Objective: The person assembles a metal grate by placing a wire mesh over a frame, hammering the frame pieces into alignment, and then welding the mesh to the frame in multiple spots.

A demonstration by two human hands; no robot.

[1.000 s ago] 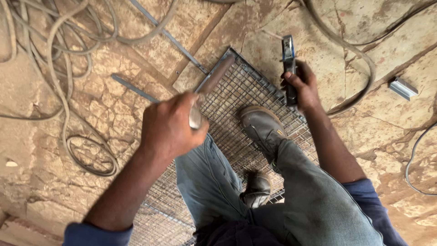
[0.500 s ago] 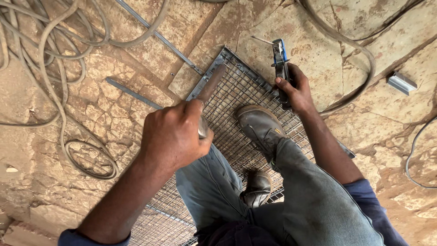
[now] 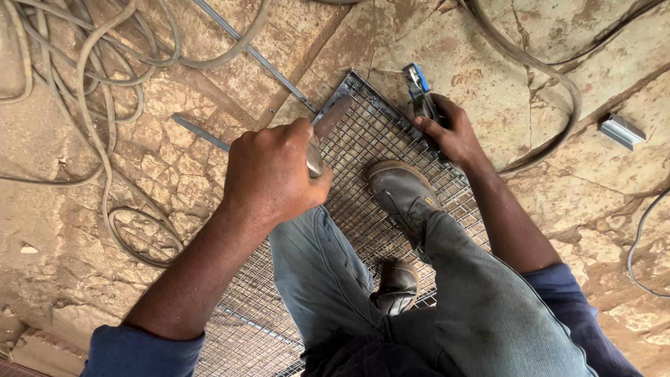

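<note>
Cracked, sandy-brown stone floor (image 3: 105, 230) fills the view from above, seen past the person's own legs in grey-blue trousers. Nearest the camera, one dark shoe (image 3: 395, 286) rests on a grey wire mesh panel (image 3: 363, 209) that lies flat on the floor; a second, dusty boot (image 3: 401, 192) stands farther up on the same panel. The left hand (image 3: 269, 171) is closed in a fist around a hammer (image 3: 324, 129), whose rusty head lies just over the panel's far corner. The right hand (image 3: 453, 132) is closed around the handle of an electrode holder (image 3: 421, 94) with a blue tip, which sits at the panel's far right edge. Two thin metal bars (image 3: 255, 56) lie on the floor beyond the left hand, one long and slanted, the other shorter and nearer. Loops of pale cable (image 3: 98, 91) sprawl at far left, a thick hose (image 3: 551, 77) curves at upper right, and a small grey metal block (image 3: 621, 130) lies at far right.
</note>
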